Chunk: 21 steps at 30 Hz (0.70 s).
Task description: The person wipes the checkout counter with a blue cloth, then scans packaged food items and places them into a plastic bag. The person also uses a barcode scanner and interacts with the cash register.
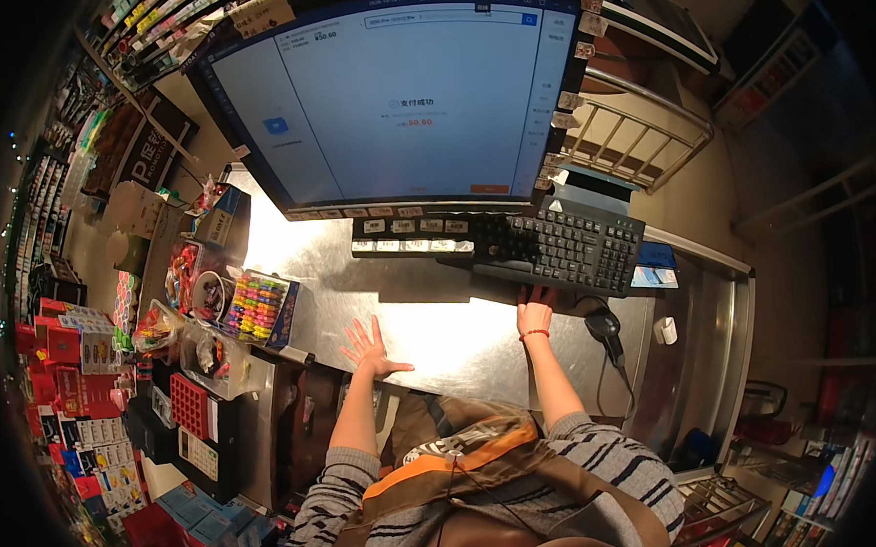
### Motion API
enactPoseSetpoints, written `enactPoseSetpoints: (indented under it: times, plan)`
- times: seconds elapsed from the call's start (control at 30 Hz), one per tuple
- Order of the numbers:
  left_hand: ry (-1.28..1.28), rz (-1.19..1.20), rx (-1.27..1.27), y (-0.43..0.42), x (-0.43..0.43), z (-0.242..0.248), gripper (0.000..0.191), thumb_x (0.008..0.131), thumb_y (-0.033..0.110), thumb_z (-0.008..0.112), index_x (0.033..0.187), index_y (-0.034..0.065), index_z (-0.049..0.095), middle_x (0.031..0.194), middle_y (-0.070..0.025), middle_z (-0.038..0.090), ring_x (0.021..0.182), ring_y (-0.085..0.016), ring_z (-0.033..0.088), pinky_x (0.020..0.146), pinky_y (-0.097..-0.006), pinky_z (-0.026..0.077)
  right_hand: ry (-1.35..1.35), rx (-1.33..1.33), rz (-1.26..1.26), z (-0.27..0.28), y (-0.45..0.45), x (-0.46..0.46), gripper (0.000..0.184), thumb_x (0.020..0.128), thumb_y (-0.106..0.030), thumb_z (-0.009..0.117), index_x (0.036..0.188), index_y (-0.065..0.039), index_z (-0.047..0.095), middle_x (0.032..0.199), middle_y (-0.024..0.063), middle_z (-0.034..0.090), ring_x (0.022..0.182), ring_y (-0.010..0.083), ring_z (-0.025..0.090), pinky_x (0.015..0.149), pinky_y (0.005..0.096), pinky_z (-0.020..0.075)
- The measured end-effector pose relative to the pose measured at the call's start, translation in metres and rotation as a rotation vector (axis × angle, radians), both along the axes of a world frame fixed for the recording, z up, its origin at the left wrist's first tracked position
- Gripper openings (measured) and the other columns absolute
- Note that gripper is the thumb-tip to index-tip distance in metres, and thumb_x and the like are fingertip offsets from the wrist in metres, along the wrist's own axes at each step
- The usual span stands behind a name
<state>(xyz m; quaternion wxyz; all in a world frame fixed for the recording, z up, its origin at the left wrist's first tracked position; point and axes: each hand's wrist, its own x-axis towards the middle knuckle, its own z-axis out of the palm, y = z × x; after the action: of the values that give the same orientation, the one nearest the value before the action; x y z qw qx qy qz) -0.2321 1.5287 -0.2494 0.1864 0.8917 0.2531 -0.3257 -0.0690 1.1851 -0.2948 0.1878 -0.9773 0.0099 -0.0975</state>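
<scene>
My left hand (370, 355) lies spread on the bare metal checkout counter (442, 361), with nothing under its fingers that I can see. At the front edge of the black keyboard (583, 249) is my right hand (535, 315), a red bracelet at its wrist. Its fingers stretch forward into the keyboard's shadow, so whether the tips touch the keys is unclear. To the right of that hand, a corded black barcode scanner (603, 328) rests on the counter. A large monitor (401, 106) with a lit screen bearing writing stands behind the keyboard.
Left on the counter are a box of colourful packed sweets (255, 305) and a clear plastic tub (211, 360). A strip of barcode labels (411, 245) sits below the monitor. Rightward lie a blue-and-white packet (654, 265) and a small white object (665, 330). Metal railings (641, 133) stand beyond.
</scene>
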Motion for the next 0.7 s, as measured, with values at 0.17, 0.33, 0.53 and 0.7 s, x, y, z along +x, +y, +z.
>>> enactPoseSetpoints:
  times: [0.17,0.33,0.53,0.7]
  plan:
    - [0.007,0.01,-0.004,-0.0005,-0.0006,0.0008,0.173,0.034,0.076,0.087,0.154,0.0242,-0.026,0.155,-0.0269,-0.035,0.142,-0.048,-0.033,0.106,-0.0764,-0.01,-0.083,-0.009,0.014,-0.0016,0.0002,0.0,0.05,0.1,-0.031,0.055,0.137,0.0,0.045,0.139,0.0354,0.039,0.124,0.0522,0.044,0.102,0.0562,0.0449]
    - [-0.009,0.009,0.004,0.0001,-0.0011,0.0011,0.173,0.033,0.075,0.087,0.154,0.0243,-0.026,0.155,-0.0264,-0.036,0.142,-0.047,-0.033,0.107,-0.076,-0.01,-0.085,0.001,0.001,-0.0001,0.0018,-0.0003,0.05,0.099,-0.032,0.056,0.137,-0.001,0.046,0.14,0.0344,0.038,0.126,0.0518,0.042,0.102,0.0565,0.0442]
    - [-0.017,-0.016,0.007,0.0011,-0.0027,0.0012,0.172,0.036,0.078,0.085,0.154,0.0234,-0.027,0.155,-0.0276,-0.035,0.141,-0.05,-0.033,0.104,-0.078,-0.01,-0.085,0.002,0.006,0.001,0.002,-0.0003,0.052,0.099,-0.034,0.057,0.137,-0.001,0.046,0.141,0.0338,0.038,0.128,0.0518,0.041,0.104,0.0566,0.0432]
    - [-0.032,-0.01,0.008,0.0027,-0.0055,-0.004,0.172,0.036,0.078,0.085,0.154,0.0238,-0.027,0.155,-0.0277,-0.035,0.141,-0.05,-0.032,0.104,-0.0782,-0.009,-0.042,-0.005,-0.011,0.0001,0.0025,-0.0004,0.054,0.099,-0.035,0.057,0.138,-0.001,0.045,0.142,0.0337,0.037,0.128,0.0516,0.041,0.105,0.056,0.0428]
